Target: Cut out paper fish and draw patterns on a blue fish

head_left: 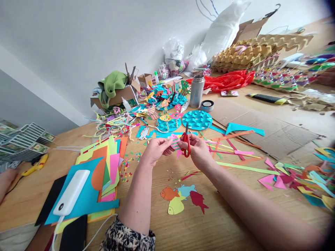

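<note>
My left hand (160, 150) pinches a pink paper fish (175, 143) with green and yellow stripes, above the middle of the table. Red-handled scissors (186, 144) rest in my right hand (196, 148), their blades pointing up and away from me. The right fingertips are at the fish's edge; whether they also grip it I cannot tell. Nearer to me lie paper fish cutouts: an orange fish (169, 193), a yellow fish (176, 206), a light blue fish (187, 191) and a dark red fish (199, 201). Tiny paper scraps (171, 177) are scattered below my hands.
Coloured paper sheets (112, 170) and a white power bank (72, 191) lie left. Blue paper discs (197, 120), a metal bottle (196, 91) and a tape roll (206, 105) stand behind. Paper strips (235, 151) and cardboard (261, 122) spread right. Another person's hand (6, 179) is far left.
</note>
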### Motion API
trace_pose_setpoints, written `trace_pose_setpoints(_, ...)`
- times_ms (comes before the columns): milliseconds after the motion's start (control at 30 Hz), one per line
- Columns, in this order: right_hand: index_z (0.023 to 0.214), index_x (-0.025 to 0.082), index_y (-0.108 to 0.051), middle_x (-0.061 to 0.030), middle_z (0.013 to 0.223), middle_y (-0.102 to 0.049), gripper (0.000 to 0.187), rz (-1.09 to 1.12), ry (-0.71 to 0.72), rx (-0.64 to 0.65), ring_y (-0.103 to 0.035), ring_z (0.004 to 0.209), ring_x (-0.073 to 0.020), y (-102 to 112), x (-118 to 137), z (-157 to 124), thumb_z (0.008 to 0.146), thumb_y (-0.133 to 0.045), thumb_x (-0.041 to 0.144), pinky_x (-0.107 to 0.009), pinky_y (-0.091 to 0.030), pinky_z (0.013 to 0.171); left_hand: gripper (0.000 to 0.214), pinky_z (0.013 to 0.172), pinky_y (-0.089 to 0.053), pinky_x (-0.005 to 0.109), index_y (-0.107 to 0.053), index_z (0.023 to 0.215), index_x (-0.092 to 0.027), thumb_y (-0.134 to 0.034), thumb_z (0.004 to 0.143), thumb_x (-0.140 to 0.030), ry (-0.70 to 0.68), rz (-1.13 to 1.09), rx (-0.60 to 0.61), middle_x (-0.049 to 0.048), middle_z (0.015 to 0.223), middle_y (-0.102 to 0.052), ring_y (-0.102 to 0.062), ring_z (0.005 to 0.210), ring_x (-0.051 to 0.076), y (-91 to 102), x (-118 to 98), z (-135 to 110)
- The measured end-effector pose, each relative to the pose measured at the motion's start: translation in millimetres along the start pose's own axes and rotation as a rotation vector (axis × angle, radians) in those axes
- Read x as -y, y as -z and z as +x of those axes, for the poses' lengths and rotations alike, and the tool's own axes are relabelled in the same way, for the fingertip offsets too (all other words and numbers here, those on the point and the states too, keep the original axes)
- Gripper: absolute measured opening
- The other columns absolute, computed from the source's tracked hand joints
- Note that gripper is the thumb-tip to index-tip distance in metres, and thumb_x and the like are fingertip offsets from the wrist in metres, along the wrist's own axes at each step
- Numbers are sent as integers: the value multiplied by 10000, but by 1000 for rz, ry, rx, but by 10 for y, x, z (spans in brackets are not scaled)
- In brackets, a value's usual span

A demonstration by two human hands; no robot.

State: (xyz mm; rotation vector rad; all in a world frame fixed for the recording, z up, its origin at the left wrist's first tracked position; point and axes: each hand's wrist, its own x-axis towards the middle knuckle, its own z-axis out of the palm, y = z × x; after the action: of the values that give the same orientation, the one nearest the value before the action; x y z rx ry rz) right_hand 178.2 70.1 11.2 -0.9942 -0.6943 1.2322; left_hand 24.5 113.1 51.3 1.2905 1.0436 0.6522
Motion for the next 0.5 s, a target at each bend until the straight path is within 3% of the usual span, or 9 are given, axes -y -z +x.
trace_pose_setpoints(133,739,192,-602,19,675,-631,431,3,5,0,-544,557,-111,5,1,0,470,-905,341,-241,-435,495,242,606,-479,228,-624,645,-131,-787,682,-305,27,1,38,52,641,-693,-614,562,109,-6,1,-11)
trace_pose_setpoints(267,762,187,-618,24,662,-624,406,-21,7,28,-558,572,-111,-5,9,-4,514,-894,350,-254,-453,552,190,594,-469,222,-623,644,-133,-755,709,-252,24,-2,-13,48,630,-694,-615,561,109,6,11,7)
trace_pose_setpoints(400,744,191,-596,23,673,-630,430,-28,-5,94,-570,612,-120,-20,15,-16,486,-904,346,-267,-462,602,173,582,-459,211,-637,647,-134,-738,719,-254,21,-7,-53,41,626,-690,-603,557,101,23,5,19)
trace_pose_setpoints(500,729,199,-575,15,710,-645,447,-22,10,65,-574,625,-125,-20,17,-21,471,-906,354,-271,-461,601,223,569,-457,216,-652,657,-132,-738,728,-326,28,-12,-47,51,646,-695,-593,546,101,13,-10,14)
